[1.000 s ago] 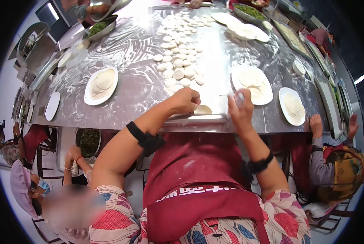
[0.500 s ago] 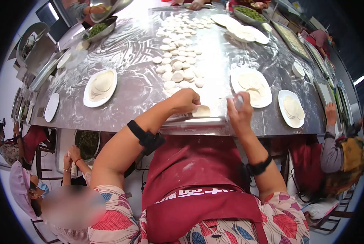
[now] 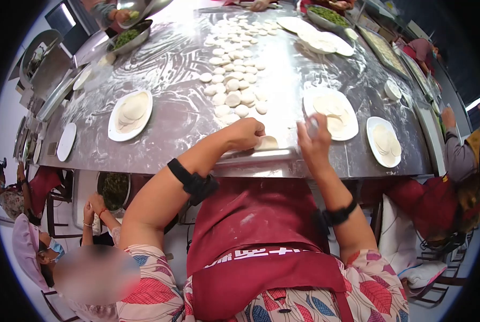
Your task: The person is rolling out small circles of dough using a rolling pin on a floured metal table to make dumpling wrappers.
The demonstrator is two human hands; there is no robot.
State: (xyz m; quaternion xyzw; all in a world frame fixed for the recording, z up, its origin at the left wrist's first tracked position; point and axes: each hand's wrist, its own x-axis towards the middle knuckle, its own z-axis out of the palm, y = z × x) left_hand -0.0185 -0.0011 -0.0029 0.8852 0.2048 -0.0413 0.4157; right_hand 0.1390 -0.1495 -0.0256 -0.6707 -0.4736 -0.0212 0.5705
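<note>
My left hand (image 3: 247, 133) is closed in a pinch at the left edge of a round dough wrapper (image 3: 267, 143), near the table's front edge. To the right, apart from the wrapper, my right hand (image 3: 316, 140) is closed around a short grey rod, which looks like a rolling pin (image 3: 312, 126); motion blurs it and the fingers hide much of it. Just behind my right hand is a white plate (image 3: 349, 129) with stacked wrappers (image 3: 331, 110). Many small dough pieces (image 3: 233, 99) lie beyond my left hand.
Plates of wrappers stand at left (image 3: 115, 134) and right (image 3: 374, 124). A bare white plate (image 3: 67, 142) lies farther left. Bowls of green filling (image 3: 126, 37) are at the back. Co-workers sit on both sides, one person's clasped hands (image 3: 94, 206) at lower left. Flour streaks the steel table (image 3: 181, 123).
My right hand has shifted slightly up and left with the rod. My left hand stays at the wrapper. A person at the far right has leaned and moved their arms.
</note>
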